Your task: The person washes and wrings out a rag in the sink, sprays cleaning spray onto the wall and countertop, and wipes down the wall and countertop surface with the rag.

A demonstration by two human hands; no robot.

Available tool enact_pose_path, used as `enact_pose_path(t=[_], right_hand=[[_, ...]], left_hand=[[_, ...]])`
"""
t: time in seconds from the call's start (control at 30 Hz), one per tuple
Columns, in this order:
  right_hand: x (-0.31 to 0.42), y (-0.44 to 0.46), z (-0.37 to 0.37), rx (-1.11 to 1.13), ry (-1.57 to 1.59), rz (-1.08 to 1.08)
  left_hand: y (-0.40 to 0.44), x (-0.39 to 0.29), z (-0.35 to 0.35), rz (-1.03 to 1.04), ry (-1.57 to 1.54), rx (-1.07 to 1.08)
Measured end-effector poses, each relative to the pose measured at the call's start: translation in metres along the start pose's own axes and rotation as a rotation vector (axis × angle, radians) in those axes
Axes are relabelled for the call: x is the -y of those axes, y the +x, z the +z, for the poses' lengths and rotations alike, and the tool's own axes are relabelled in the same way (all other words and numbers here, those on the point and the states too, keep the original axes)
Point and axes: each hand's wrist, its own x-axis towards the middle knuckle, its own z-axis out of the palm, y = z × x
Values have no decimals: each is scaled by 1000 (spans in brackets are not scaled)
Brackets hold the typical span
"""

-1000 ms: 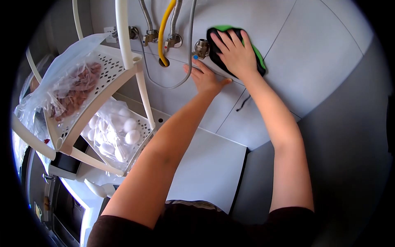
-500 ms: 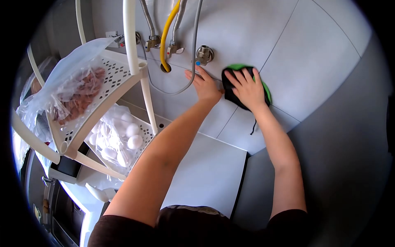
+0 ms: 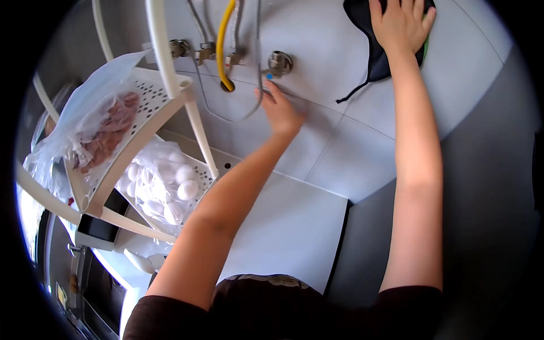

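Moved up the tiled wall [image 3: 317, 39]: black cloth [image 3: 378, 63] and your right hand [image 3: 401, 25]

Cloth also sits farther right, partly out of frame. Your right hand lies spread over it. Your left hand [image 3: 282, 116], open, stays just below the metal valve [image 3: 279, 63]; contact cannot be told. Cord [image 3: 354, 92] trails below the cloth.

The wall [image 3: 323, 51] is bright; glare streaks the lower plastic bag [image 3: 156, 190]; edges bow into black
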Motion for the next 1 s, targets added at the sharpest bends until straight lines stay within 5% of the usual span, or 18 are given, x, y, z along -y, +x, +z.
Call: enact_pose_path(t=[0.27, 0.47, 0.8, 1.0], right_hand=[[-24, -162, -11, 140, 18, 228], [38, -257, -34, 559, 96, -99], [130, -278, -20, 422, 569, -436], [156, -285, -43, 583, 1061, -130]], left_hand=[[-84, 17, -7, -42, -127, 192], [-158, 39, -42, -134, -42, 488], [-101, 6, -85, 133, -193, 272], [-125, 46, -60, -232, -439, 192]])
